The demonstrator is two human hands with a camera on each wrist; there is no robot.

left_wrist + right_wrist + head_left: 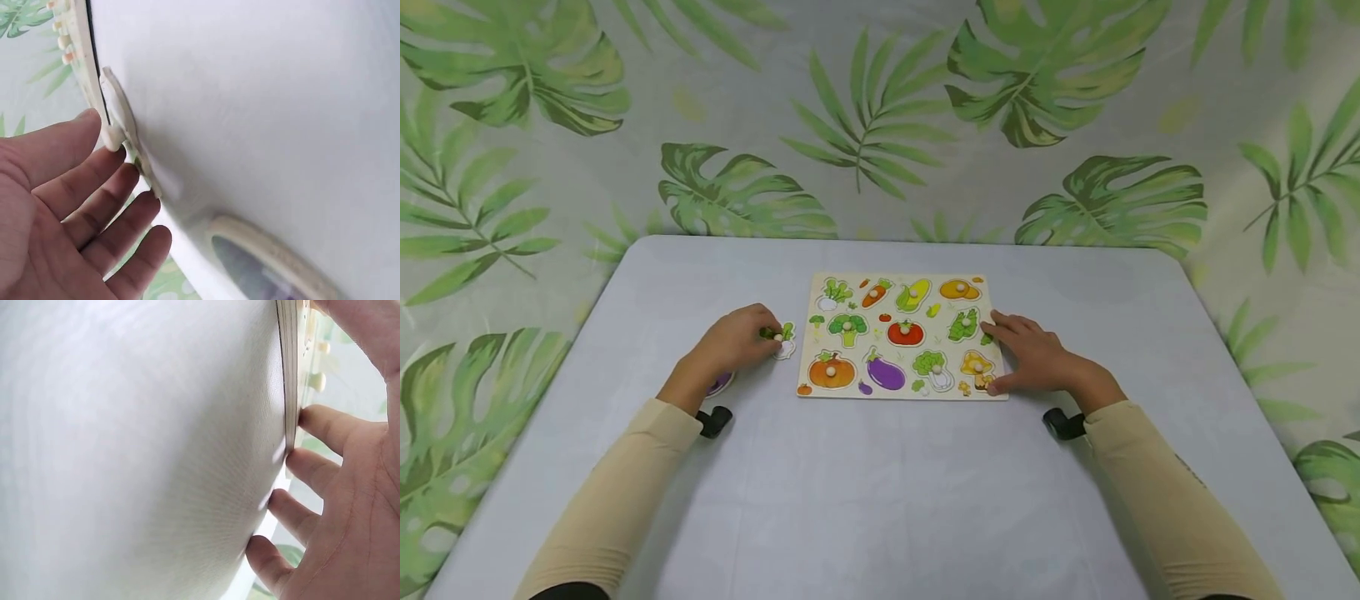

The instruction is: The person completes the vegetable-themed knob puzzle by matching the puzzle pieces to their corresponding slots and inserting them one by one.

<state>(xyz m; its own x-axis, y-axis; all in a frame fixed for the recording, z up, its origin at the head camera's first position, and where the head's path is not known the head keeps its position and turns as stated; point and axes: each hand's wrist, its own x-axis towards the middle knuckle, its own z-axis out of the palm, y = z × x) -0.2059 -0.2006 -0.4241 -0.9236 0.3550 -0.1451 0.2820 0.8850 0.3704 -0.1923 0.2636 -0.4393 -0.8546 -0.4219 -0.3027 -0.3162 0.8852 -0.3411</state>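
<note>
My left hand [737, 340] is beside the board's left edge, its thumb and index finger at the small knob [112, 138] of a white radish puzzle piece [786, 342] with green leaves. They appear to pinch the knob, while the other fingers spread loosely. My right hand [1033, 357] rests against the right edge of the wooden vegetable puzzle board [865, 333]. Its thumb touches the lower right corner, near the mushroom, and its spread fingertips [315, 422] touch the side edge. Partly hidden below the left wrist lies a purple eggplant piece [721, 383].
Knobbed pieces such as the pumpkin [831, 371], tomato [906, 333] and corn [913, 294] sit in the board. The radish recess [827, 303] and the eggplant recess [886, 373] show no knobs. A white cloth [895, 500] covers the table, with a leaf-patterned curtain [880, 200] behind.
</note>
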